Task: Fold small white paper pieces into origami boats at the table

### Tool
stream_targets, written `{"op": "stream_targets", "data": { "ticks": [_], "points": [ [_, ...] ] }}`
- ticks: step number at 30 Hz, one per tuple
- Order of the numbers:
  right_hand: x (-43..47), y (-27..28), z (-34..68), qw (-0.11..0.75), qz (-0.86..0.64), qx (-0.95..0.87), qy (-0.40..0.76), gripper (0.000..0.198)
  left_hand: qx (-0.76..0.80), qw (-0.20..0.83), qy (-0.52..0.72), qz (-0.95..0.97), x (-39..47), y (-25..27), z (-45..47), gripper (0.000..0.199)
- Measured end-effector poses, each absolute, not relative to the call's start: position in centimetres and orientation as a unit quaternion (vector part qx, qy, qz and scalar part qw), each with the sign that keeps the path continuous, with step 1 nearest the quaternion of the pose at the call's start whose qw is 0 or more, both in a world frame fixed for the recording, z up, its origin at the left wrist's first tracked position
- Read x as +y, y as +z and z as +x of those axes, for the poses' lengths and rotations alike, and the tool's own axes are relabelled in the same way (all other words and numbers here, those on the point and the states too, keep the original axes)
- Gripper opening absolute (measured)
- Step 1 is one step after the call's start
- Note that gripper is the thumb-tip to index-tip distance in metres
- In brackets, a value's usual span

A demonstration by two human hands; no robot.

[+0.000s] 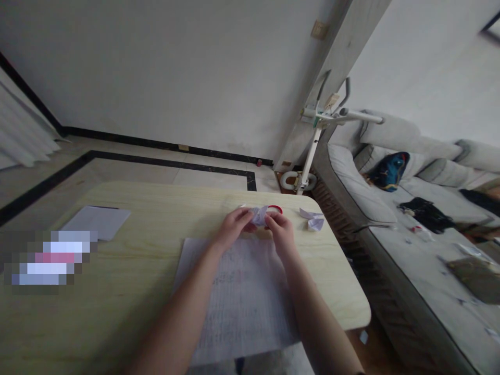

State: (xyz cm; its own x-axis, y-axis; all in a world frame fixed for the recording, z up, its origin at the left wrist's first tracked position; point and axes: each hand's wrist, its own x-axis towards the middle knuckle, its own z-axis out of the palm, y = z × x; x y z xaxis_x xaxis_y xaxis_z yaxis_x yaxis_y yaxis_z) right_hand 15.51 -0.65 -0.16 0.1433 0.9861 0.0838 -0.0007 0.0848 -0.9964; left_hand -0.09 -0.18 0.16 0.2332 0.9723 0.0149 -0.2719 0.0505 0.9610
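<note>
Between my two hands is a small piece of folded white paper [259,215], pinched from both sides above the table. My left hand [237,221] grips its left edge with the fingers closed. On the other side my right hand [278,224] pinches the right edge. Just behind the right fingers shows a red ring-shaped item [275,209], partly covered, so its kind is unclear. A second folded paper piece [312,219] lies to the right of my hands. Under my forearms a large printed sheet [242,297] is spread, overhanging the near edge.
The pale wooden table [148,271] has rounded corners. A white pad or paper stack [97,222] lies at its left, near a blurred-out patch. Beyond the right edge stand a grey sofa [414,260] with clothes and bags and a white exercise machine [310,161]. A wall is ahead.
</note>
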Motion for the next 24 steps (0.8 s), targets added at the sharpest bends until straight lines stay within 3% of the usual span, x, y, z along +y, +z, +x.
{"op": "stream_targets", "data": {
  "ticks": [16,24],
  "points": [
    [-1.6,1.0,15.7,0.628,-0.509,-0.481,0.34,0.016,0.346,0.664,0.512,0.42,-0.3,-0.3,-0.3,0.04],
    [-1.8,0.9,15.5,0.659,-0.474,-0.454,0.368,0.015,0.292,0.727,0.506,0.36,-0.6,0.6,-0.8,0.04]
  ]
}}
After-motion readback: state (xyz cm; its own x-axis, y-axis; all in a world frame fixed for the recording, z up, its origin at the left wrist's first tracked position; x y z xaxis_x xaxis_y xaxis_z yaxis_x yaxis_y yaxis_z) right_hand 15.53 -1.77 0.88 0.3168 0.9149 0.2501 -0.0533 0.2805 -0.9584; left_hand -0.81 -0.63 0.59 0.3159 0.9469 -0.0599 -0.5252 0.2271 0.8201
